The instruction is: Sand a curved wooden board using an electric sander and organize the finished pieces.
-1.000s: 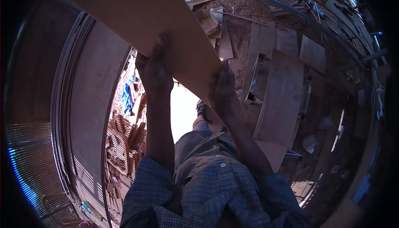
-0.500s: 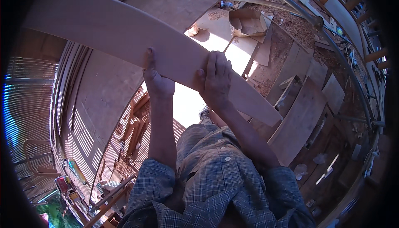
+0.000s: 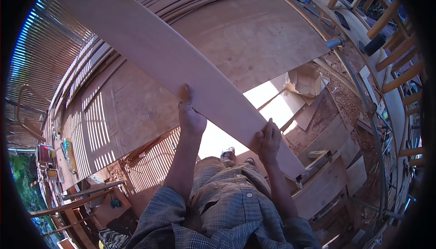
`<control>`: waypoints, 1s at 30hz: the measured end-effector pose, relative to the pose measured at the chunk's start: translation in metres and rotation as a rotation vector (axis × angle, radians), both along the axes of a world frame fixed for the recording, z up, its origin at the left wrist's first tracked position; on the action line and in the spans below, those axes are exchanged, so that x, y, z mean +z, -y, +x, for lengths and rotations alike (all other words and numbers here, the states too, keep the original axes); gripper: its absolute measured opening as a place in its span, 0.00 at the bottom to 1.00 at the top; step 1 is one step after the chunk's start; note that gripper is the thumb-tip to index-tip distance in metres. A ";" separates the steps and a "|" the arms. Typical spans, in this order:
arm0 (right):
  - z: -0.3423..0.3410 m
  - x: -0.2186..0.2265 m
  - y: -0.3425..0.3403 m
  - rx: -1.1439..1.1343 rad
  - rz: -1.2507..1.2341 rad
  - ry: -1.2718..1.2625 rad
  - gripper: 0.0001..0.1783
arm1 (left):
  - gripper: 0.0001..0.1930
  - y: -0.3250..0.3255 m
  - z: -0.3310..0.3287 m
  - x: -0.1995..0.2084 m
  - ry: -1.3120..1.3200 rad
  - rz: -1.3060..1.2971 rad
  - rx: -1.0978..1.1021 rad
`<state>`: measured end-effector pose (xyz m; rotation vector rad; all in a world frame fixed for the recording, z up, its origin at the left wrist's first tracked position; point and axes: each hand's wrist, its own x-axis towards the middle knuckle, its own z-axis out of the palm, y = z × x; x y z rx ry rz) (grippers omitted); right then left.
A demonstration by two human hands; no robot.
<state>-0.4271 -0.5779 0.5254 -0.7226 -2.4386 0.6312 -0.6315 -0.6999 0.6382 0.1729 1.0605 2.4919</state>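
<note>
- In front of us, above the wide flat brown wooden sheet (image 3: 245,35), we hold the long pinkish-brown flat wooden board (image 3: 204,83), slanting from upper L to lower R of our view.
- Changed vs. half a sec ago: our view swings L, so more of the sheet shows behind the board; our R hand (image 3: 269,144) now sits nearer the board's lower-R end, & our hands are farther apart.
- For the work, we'd judge: a wider hold, prob. steadier. Can't tell if the far end rests on anything.
- L hand (image 3: 191,118): gripping the board's near edge, thumb on the upper face; fingers hidden underneath.
- R hand: gripping too, fingers across the face toward the far edge.
- Board's looks: smooth, plain, no obvious cracks. Long edges bow slightly, prob. just fisheye. Lower-R end approx. square; upper-L end runs to the dark rim, shape unclear.
- Open-topped brown cardboard box (image 3: 304,81) lies beyond our R hand, well apart.
</note>
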 end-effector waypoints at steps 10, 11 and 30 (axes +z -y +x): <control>0.210 -0.204 -0.102 -0.093 -0.399 0.693 0.33 | 0.27 0.033 0.025 0.012 0.011 0.073 0.157; 0.247 -0.212 -0.106 -0.173 -0.547 0.548 0.33 | 0.27 0.038 0.028 0.011 -0.003 0.076 0.201; 0.158 -0.137 -0.178 -0.562 -1.595 -1.050 0.32 | 0.24 0.116 0.047 0.002 -0.081 0.311 0.345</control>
